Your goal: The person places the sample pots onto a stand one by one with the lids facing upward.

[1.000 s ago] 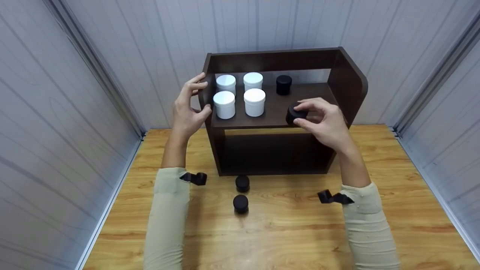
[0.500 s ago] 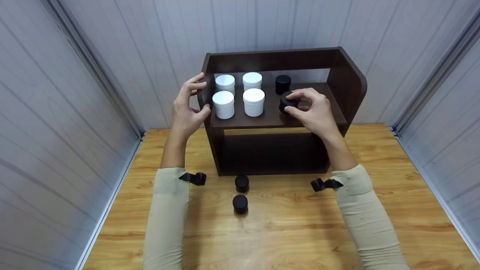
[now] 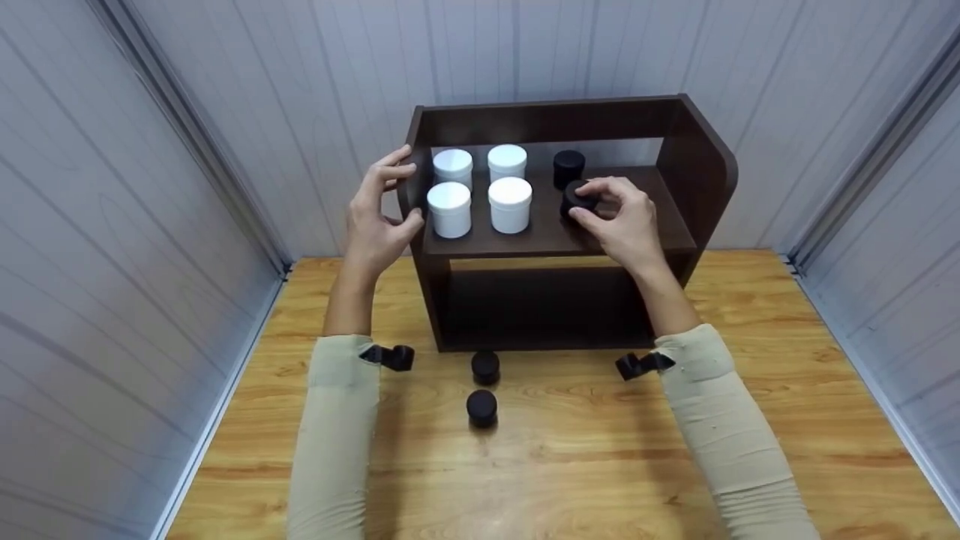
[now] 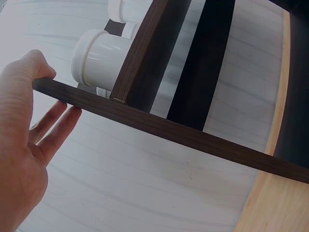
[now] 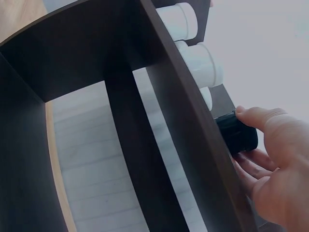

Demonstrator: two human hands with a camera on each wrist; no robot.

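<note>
A dark brown two-tier shelf (image 3: 555,244) stands on the wooden surface. My left hand (image 3: 377,217) grips its left side panel; in the left wrist view the thumb lies on one face and fingers on the other. My right hand (image 3: 626,229) pinches a small black jar (image 5: 237,133) between thumb and fingers, on the upper tier's right half. Directly behind that one sits another black jar (image 3: 568,169). To the left are several white lidded jars, among them a front white jar (image 3: 511,206) and a white jar (image 4: 104,58) near the left panel.
Two more black jars, a nearer black jar (image 3: 481,409) and a farther black jar (image 3: 485,367), stand on the wooden surface (image 3: 555,465) before the shelf. Pale panelled walls (image 3: 187,247) enclose the back and sides. The shelf's right panel (image 3: 701,172) rises beside my right hand.
My right hand has carried the black jar from the upper tier's front edge back and left, in line with the rear black jar. In the last half second it barely moved. My left hand stayed put.
</note>
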